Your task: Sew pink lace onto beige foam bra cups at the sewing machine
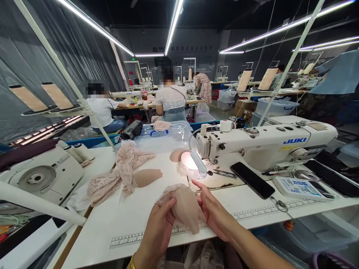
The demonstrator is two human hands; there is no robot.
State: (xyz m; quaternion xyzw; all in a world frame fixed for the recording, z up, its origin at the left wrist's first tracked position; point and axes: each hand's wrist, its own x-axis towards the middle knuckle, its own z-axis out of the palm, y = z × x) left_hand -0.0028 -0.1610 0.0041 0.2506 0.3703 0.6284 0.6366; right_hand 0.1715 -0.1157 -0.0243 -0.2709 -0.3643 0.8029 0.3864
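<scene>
My left hand (162, 223) is closed on a beige bra cup (187, 204) with lace along its upper left side, the thumb pressed on its front. At the cup's right edge is my right hand (213, 209), its fingers stretched out and apart; some fingertips are hidden behind the fabric. Just beyond stands the white sewing machine (266, 144), its lamp shining on pale fabric (193, 164) near the needle area. On the tabletop (117, 220) to the left lie a loose beige cup (148, 177) and a heap of beige lace (123, 164).
Thread snips (224, 173), a black phone (252, 180) and a white-blue box (300, 187) lie right of the hands. A printed ruler (246, 214) runs along the front edge. A clear plastic bin (174, 134) stands behind the table. Several co-workers are farther back.
</scene>
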